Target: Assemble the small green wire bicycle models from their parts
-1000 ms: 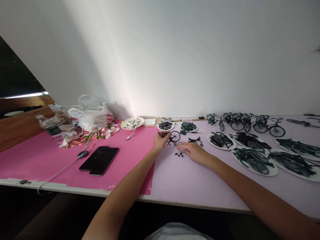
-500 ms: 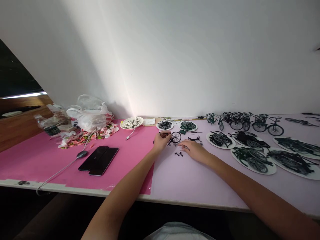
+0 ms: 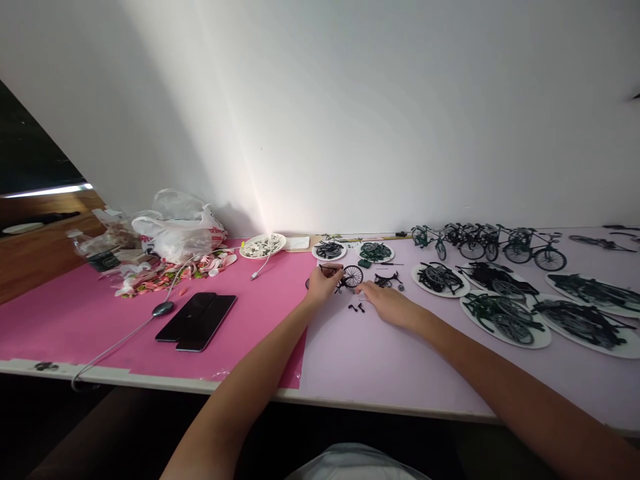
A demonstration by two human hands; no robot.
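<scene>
My left hand [image 3: 324, 283] is closed around a small black model bicycle [image 3: 354, 276], whose spoked wheel sticks out to the right of the fingers. Close beside that wheel, the fingers of my right hand [image 3: 379, 297] are pinched together over the lilac surface; whatever they hold is too small to make out. Two tiny black parts [image 3: 357, 308] lie just in front of the hands. Behind my right hand is a dark curved bicycle part [image 3: 388, 280] with a small grey round piece [image 3: 401, 288] beside it.
Plates of bicycle parts [image 3: 505, 320] cover the right side, with assembled model bicycles [image 3: 533, 250] standing behind them. Two small plates [image 3: 376, 252] sit at the back. On the pink left side are a phone [image 3: 206, 323], a cable [image 3: 163, 309], flower pieces [image 3: 175, 273] and a plastic bag [image 3: 180, 230].
My right hand has shifted slightly left, nearer the bicycle's wheel, its fingers closing more tightly. My left hand keeps its hold on the bicycle in the same place.
</scene>
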